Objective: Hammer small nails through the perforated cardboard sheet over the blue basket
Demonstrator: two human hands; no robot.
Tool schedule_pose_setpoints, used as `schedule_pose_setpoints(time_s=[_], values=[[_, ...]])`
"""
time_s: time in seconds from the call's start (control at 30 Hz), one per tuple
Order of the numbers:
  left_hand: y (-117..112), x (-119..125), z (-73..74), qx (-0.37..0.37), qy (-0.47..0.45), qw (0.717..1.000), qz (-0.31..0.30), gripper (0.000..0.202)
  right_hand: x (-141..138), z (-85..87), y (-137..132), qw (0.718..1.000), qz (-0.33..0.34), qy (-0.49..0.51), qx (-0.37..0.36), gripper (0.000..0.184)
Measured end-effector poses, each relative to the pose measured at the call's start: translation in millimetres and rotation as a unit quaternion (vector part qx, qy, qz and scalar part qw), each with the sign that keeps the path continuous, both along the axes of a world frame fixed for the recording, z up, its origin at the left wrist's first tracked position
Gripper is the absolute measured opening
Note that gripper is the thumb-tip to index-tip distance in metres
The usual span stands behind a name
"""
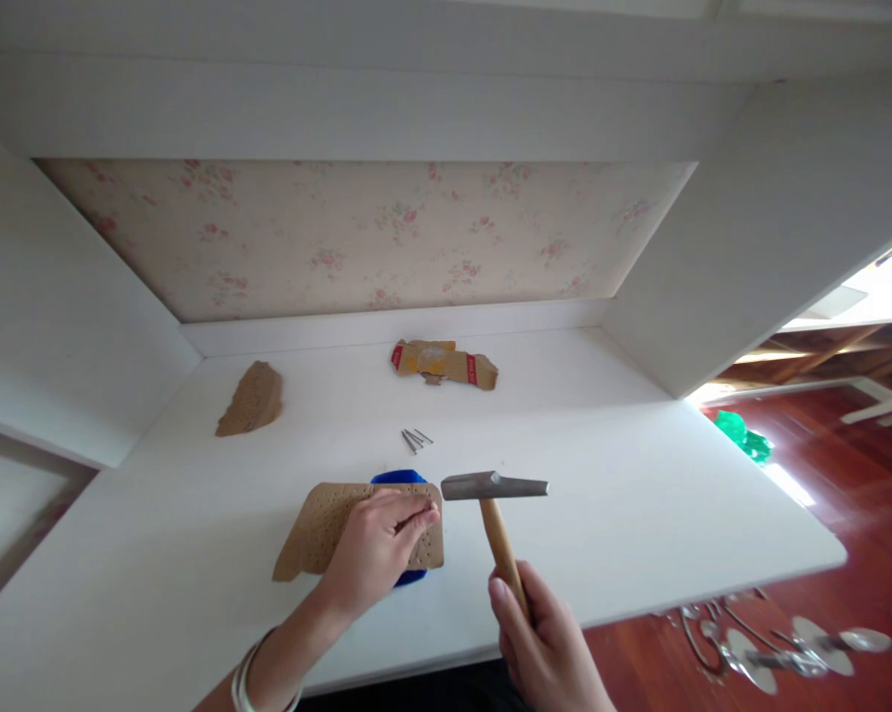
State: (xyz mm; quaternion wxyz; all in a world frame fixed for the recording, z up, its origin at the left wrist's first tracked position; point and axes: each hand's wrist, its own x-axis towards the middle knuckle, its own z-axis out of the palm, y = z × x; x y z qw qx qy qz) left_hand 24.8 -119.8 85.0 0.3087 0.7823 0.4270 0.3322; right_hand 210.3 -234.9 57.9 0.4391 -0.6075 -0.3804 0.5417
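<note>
My left hand (382,546) rests on a perforated piece of brown cardboard (319,529) that lies over a blue object (400,479). Its fingertips are pinched together at the card's right edge, on something too small to make out. My right hand (546,648) grips the wooden handle of a hammer (494,491). The metal head is raised just right of the left fingertips. A few loose nails (414,438) lie on the white table (639,494) behind the card.
A torn cardboard scrap (252,399) lies at the back left and a flattened printed box (444,364) at the back centre. White walls enclose the table on both sides. At right is a wooden floor with a green object (743,435) and metal pieces (772,648).
</note>
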Motion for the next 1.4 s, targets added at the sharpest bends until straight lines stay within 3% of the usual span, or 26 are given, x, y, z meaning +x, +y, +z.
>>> schedule_pose_setpoints(time_s=[0.13,0.23,0.47,0.77,1.1,1.4], values=[[1,-1,7.7,-0.067,-0.009,0.998,0.019,0.022,-8,-8.9,13,0.999,0.002,-0.046,0.014,0.040],[2,-1,14.1,-0.112,-0.017,0.993,0.033,0.024,-16,-10.8,24,1.000,0.008,-0.012,-0.001,0.039],[4,-7,15.9,-0.127,-0.033,0.991,0.041,0.024,-31,-9.3,41,1.000,-0.002,0.030,0.003,0.036],[3,-5,13.5,-0.075,-0.007,0.996,0.045,0.017,-26,-6.9,57,0.999,-0.009,0.051,0.013,0.032],[3,-2,1.7,0.022,0.025,0.999,0.042,0.013,-24,-11.7,59,0.998,-0.006,0.057,0.025,0.028],[3,0,-0.1,0.060,0.035,0.996,0.047,0.011,-23,-12.2,60,0.999,-0.006,0.042,0.021,0.025]])
